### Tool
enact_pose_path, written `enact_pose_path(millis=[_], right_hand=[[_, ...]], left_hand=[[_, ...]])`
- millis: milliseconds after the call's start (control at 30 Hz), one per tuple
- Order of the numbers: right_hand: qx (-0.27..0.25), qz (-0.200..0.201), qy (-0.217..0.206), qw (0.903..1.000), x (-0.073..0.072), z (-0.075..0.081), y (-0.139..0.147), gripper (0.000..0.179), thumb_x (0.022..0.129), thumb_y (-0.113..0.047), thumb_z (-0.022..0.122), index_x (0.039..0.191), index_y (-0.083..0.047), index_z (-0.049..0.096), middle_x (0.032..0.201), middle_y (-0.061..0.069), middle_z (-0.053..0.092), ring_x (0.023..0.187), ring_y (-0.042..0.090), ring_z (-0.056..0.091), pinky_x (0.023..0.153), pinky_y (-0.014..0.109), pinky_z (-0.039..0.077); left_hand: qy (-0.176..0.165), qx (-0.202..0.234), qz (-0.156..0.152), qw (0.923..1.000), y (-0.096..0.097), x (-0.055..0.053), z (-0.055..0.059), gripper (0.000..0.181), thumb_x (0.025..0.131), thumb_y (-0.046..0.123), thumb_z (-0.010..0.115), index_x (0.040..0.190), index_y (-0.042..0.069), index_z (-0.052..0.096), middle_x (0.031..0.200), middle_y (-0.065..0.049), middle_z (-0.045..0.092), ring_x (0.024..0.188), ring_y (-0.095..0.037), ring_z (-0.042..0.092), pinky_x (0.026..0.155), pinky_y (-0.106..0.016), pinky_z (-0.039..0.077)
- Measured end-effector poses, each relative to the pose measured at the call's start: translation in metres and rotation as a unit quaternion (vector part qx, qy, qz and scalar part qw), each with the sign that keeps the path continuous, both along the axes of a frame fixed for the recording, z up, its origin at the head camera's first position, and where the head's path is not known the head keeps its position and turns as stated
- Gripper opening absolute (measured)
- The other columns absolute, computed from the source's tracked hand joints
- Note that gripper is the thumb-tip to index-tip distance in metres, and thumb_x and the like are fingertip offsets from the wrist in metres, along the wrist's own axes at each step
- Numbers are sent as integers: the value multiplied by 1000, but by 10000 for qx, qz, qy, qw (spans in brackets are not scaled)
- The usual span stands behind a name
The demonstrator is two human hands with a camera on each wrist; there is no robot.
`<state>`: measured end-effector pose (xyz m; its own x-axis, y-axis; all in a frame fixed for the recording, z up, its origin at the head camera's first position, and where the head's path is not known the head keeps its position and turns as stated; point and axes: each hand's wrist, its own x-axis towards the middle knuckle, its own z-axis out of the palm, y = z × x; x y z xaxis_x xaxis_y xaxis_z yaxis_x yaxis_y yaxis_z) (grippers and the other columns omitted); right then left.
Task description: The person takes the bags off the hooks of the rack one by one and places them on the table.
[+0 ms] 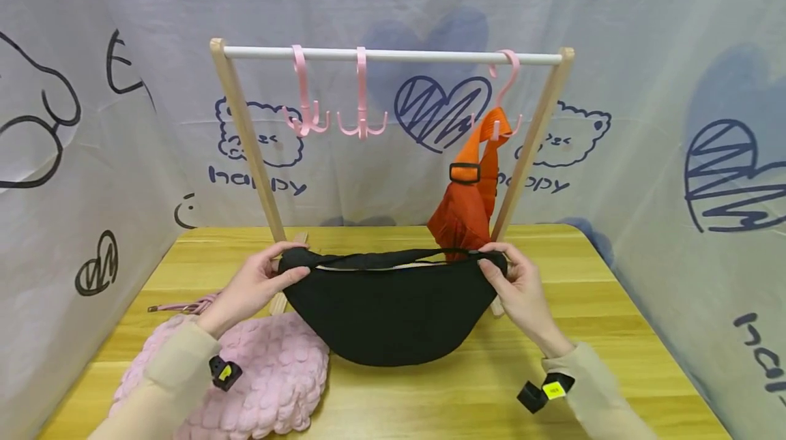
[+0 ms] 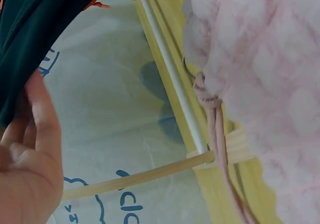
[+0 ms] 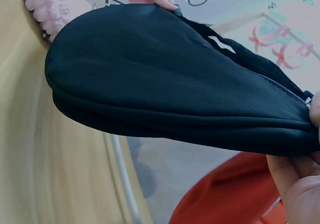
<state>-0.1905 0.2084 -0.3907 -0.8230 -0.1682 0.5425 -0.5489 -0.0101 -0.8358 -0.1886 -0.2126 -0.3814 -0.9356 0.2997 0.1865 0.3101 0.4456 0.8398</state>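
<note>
Over one wooden table I see, from far away, one smooth, half-moon black bag, stretched between the left hand and the right hand; each clamps one end. I count also one puffy pink bag on the left, one orange bag hanging behind, and three pink hooks.

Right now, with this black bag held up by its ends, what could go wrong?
If your left grip or right grip loosens, that end of the black bag could drop. The orange bag hangs by its strap from a pink hook behind; a bump might unseat it. The pink bag lies below your left sleeve, so a low sweep could push it.
</note>
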Motion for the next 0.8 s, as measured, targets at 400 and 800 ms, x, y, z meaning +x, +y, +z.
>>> enact_pose_path(millis=[400, 800], right_hand=[[459, 702, -1523, 9848, 2, -21, 40, 13, 105, -9, 52, 112, -13, 61, 74, -9, 74, 65, 2, 67, 58, 17, 53], [920, 795, -2748, 9538, -2, -47, 58, 33, 106, -22, 52, 125, 4, 55, 75, -9, 73, 76, 5, 71, 68, 22, 57]], left_hand=[[-901, -1144, -894, 9853, 14, -3, 3, 28, 96, 32, 69, 85, 6, 68, 66, 6, 58, 63, -6, 52, 63, -26, 49], [-932, -2213, -1068, 9648, 36, -7, -12, 54, 94, 44, 68, 57, 20, 38, 53, 11, 28, 47, -7, 27, 49, -22, 29]])
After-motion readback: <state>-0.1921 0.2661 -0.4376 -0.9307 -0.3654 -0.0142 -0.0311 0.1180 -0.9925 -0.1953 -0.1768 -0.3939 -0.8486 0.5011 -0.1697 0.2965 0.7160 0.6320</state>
